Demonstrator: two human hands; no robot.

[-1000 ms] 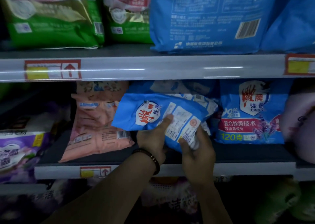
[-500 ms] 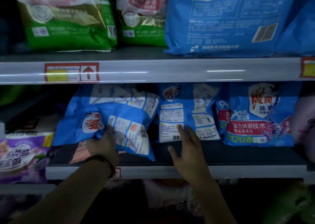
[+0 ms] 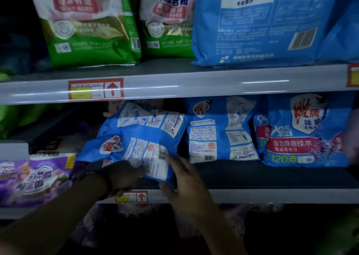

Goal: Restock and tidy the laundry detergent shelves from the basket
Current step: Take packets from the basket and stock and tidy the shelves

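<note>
A small blue detergent bag (image 3: 136, 148) lies tilted at the left of the middle shelf (image 3: 252, 195), its printed back facing me. A second like bag (image 3: 147, 119) leans behind it. My left hand (image 3: 122, 175) grips the front bag's lower edge from below. My right hand (image 3: 182, 179) holds that bag's lower right corner, fingers spread over it. To the right stand another blue bag (image 3: 221, 130), back outward, and a blue bag (image 3: 303, 130) with its front label showing.
The upper shelf (image 3: 174, 87) carries two green bags (image 3: 87, 25) and a large blue bag (image 3: 258, 23). A purple bag (image 3: 37, 177) sits on a lower ledge at the left. Red price tags (image 3: 95, 88) mark the shelf rails. Dim goods lie below.
My left hand carried the blue bag from the shelf's middle to its left and lowered it. My right hand left the standing bag and came back to the held bag's corner.
</note>
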